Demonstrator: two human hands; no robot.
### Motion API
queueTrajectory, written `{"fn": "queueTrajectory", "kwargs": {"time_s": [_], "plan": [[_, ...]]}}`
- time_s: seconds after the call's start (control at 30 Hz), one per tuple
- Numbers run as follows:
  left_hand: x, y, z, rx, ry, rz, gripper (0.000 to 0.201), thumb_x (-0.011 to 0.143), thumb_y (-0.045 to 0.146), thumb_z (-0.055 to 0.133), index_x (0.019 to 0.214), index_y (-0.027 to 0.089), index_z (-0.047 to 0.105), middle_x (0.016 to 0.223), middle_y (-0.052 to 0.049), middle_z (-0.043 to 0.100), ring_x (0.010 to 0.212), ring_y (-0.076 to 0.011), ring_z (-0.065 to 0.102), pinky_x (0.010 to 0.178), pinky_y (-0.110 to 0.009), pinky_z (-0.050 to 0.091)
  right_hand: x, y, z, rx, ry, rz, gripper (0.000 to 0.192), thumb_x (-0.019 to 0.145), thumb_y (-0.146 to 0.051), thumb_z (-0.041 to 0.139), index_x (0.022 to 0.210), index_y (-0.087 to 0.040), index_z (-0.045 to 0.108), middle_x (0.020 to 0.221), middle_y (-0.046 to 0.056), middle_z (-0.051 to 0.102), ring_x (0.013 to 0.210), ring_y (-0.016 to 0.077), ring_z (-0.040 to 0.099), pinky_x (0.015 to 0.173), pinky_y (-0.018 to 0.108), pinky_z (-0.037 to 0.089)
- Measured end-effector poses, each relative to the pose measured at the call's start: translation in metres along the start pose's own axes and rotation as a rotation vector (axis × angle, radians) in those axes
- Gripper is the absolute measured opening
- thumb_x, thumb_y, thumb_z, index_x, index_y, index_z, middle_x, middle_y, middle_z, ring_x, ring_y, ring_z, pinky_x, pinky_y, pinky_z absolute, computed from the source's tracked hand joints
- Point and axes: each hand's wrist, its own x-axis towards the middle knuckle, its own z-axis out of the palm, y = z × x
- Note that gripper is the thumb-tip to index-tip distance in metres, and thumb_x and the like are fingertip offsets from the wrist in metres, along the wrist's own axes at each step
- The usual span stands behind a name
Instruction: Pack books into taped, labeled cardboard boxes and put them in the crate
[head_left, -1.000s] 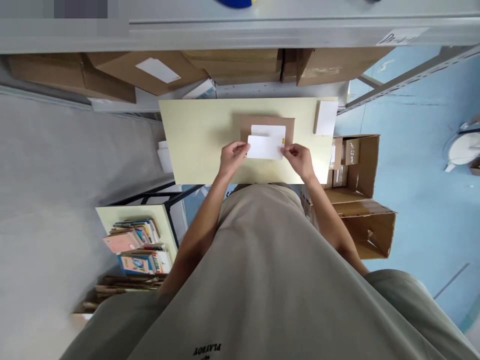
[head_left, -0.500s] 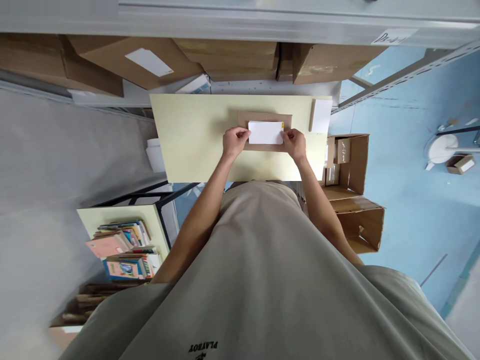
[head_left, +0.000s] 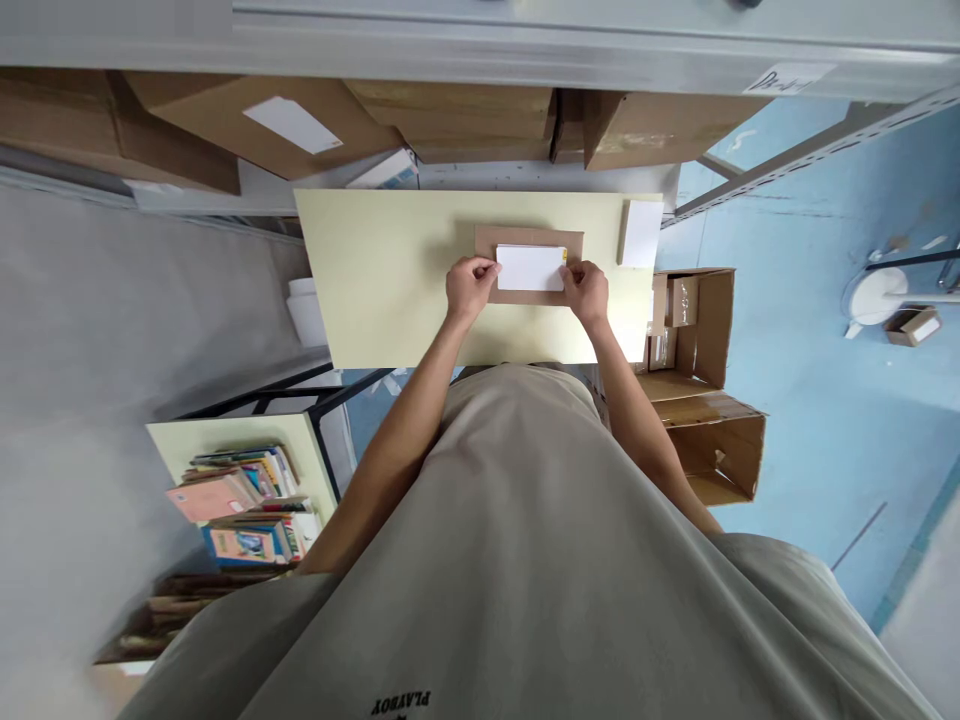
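Note:
A white rectangular card, perhaps a small stack of them, with a yellow mark at its upper right corner, is over a brown cardboard piece. Its left edge is pinched between the thumb and fingers of my left hand. At the opposite edge, my right hand pinches it the same way. Both lie above the pale yellow tabletop. Whether the card touches the cardboard, I cannot tell.
A white block-like stack sits at the table's right end. Cardboard boxes fill the shelf behind. Open cartons stand to the right. Piled books rest on a lower stand at left, near a white bin.
Both hands keep their hold on the white card, with hardly any movement. The whole view has shifted slightly.

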Motion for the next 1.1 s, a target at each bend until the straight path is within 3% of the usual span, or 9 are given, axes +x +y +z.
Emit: {"fn": "queueTrajectory", "kwargs": {"time_s": [0.2,0.6,0.9,1.0,1.1], "plan": [[0.002,-0.002,0.0,0.023,-0.006,-0.003,0.012,0.099,0.028,0.078,0.096,0.022,0.087,0.094,-0.005,0.081,0.09,-0.0212,0.071,0.091,-0.034,0.056,0.002,0.01,0.006,0.024,0.05,-0.051,0.035,0.109,-0.056,0.068,0.094,-0.024,0.067,0.097,0.011,0.077,0.088,0.0274,0.071,0.089,0.048,0.063],[0.004,-0.007,0.002,0.048,-0.018,0.007,0.013,0.1,0.029,0.077,0.098,0.021,0.088,0.093,-0.006,0.079,0.089,-0.0209,0.07,0.09,-0.033,0.055,-0.003,0.011,0.017,-0.053,0.125,-0.073,0.022,0.111,-0.039,0.066,0.095,-0.025,0.061,0.104,0.011,0.072,0.091,0.0265,0.069,0.093,0.047,0.061],[0.004,-0.004,0.001,0.056,-0.027,-0.016,0.015,0.098,0.031,0.077,0.096,0.022,0.088,0.092,-0.005,0.079,0.089,-0.0217,0.071,0.09,-0.034,0.055,-0.002,0.006,0.022,-0.055,0.149,-0.008,0.025,0.112,-0.042,0.066,0.094,-0.025,0.063,0.104,0.011,0.072,0.095,0.0276,0.07,0.099,0.05,0.063],[0.004,0.002,-0.001,0.055,-0.044,-0.045,0.015,0.098,0.03,0.076,0.096,0.021,0.088,0.094,-0.005,0.082,0.09,-0.022,0.072,0.09,-0.033,0.055,-0.004,0.001,0.019,-0.082,0.137,0.057,0.028,0.114,-0.047,0.062,0.105,-0.022,0.069,0.109,0.014,0.074,0.099,0.0297,0.072,0.102,0.054,0.063],[0.005,0.01,-0.003,0.064,-0.065,-0.102,0.016,0.097,0.03,0.076,0.097,0.02,0.088,0.095,-0.006,0.084,0.091,-0.0224,0.074,0.088,-0.033,0.055,-0.016,-0.009,0.021,-0.185,0.137,-0.068,0.048,0.121,-0.05,0.041,0.141,-0.017,0.07,0.143,0.023,0.071,0.135,0.0371,0.068,0.121,0.062,0.055]]}}
